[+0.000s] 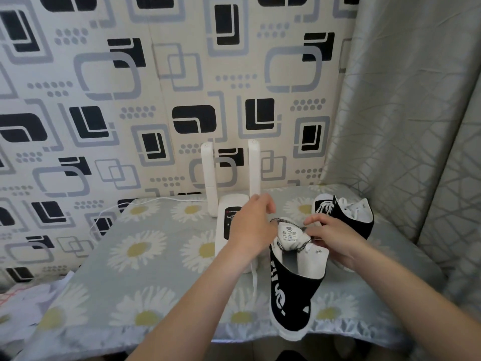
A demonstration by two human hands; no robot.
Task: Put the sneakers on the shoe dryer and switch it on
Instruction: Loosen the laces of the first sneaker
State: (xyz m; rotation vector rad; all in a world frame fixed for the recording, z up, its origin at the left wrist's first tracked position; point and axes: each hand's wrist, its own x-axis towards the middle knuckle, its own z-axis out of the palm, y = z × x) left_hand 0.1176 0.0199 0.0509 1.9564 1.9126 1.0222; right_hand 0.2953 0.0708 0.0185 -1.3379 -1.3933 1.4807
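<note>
A white shoe dryer [229, 204] with two upright tubes and a dark display stands at the back of the table. I hold a black high-top sneaker [294, 287] with white lettering in front of it, opening upward and toe hanging past the table's front edge. My left hand [251, 225] pinches the left side of its white labelled tongue [290, 234]. On the tongue's right side, my right hand [335, 238] pinches it too. The second black sneaker [346, 214] lies on the table behind my right hand.
The table [145, 256] is covered with a grey daisy-print cloth. A white power cord [109, 212] runs from the dryer off the left edge. A patterned wall is behind and a grey curtain [416, 126] hangs at the right. Crumpled fabric [31, 300] lies at the lower left.
</note>
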